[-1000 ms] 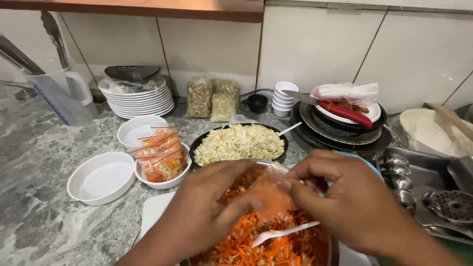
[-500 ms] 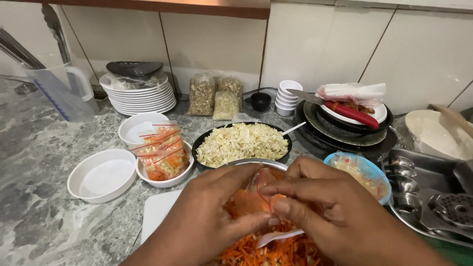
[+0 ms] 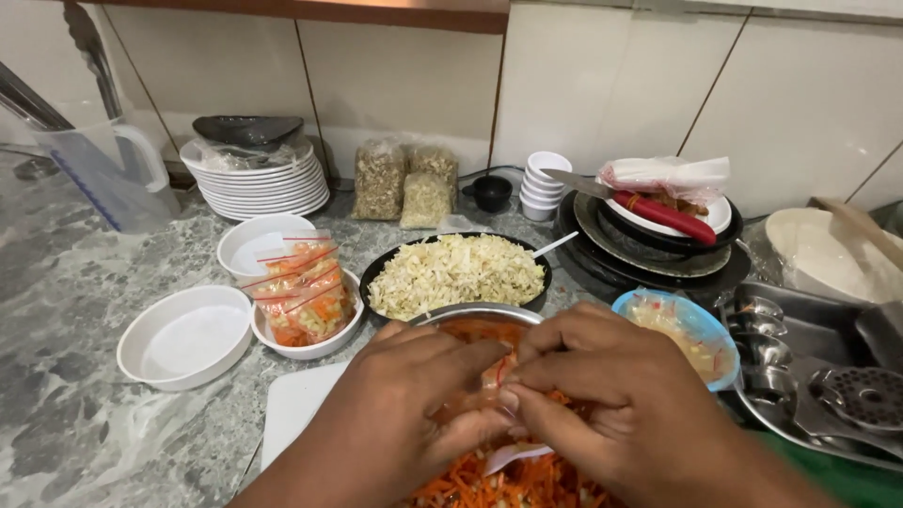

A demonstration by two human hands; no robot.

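— Over the metal bowl [image 3: 475,315] at the near edge of the tabletop [image 3: 66,310], what do your hands hold?

— Your left hand [image 3: 404,404] and right hand [image 3: 611,395] are pressed together, fingertips pinched on a small clear bag [image 3: 496,373] of carrot shreds [image 3: 489,484]. It sits between your thumbs, right above the bowl.

— Which way does the bag run?

— You cover most of it, so its long axis can't be told; the visible strip stands roughly upright.

— And around it?

— A white spoon [image 3: 513,456] lies on the shreds. Just behind the bowl is a black dish [image 3: 456,273] of chopped cabbage; to its left, filled bags [image 3: 301,287] in a white bowl.
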